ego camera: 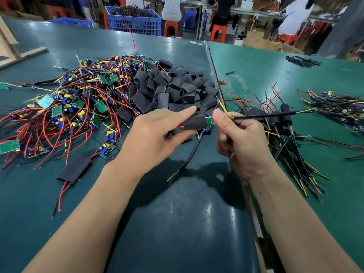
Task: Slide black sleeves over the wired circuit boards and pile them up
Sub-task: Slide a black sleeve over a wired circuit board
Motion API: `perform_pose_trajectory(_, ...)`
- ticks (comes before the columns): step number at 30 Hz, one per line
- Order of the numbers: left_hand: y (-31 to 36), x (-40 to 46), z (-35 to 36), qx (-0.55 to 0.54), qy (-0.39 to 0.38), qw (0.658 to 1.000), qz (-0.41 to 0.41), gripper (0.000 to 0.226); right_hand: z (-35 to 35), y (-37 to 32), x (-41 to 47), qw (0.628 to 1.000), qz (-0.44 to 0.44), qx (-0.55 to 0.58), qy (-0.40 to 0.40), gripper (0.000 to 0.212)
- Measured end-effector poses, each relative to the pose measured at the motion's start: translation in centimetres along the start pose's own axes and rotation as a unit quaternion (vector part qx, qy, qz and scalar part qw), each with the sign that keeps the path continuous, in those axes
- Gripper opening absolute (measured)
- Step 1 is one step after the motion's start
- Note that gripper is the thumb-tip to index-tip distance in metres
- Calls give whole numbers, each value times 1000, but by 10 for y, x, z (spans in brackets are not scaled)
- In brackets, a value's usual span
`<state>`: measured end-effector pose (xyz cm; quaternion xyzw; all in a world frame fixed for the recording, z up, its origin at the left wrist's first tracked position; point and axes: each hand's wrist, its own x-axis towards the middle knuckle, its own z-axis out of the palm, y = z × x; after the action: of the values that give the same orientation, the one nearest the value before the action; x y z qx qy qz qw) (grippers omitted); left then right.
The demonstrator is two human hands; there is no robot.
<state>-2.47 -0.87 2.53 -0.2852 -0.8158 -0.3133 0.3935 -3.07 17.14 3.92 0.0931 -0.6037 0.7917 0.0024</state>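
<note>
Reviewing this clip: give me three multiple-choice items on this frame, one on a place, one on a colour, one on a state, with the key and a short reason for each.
1. Where is the pile of finished sleeved boards?
A. right of the hands
B. left of the hands
C. in the blue crate

2. What colour is the board end showing from the held sleeve?
A. red
B. green
C. white

3. How far is that sleeve on?
A. not started
B. partly
C. fully

Key: 1 A, it lies beyond the right hand. 2 B, green shows. 3 B, the left hand holds the sleeve with the board end still exposed.
</note>
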Motion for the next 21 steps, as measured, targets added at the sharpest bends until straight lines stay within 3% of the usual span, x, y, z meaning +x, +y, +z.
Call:
perform_pose_trajectory(15,-2,-1,5,24,6,995,92,37,-3,1,-3,996,-55,-54,-41,11)
perform_pose_trajectory(21,-5,-1,4,23,-14,992,122,36,-3,1,-6,996,-23,-36,-81,13)
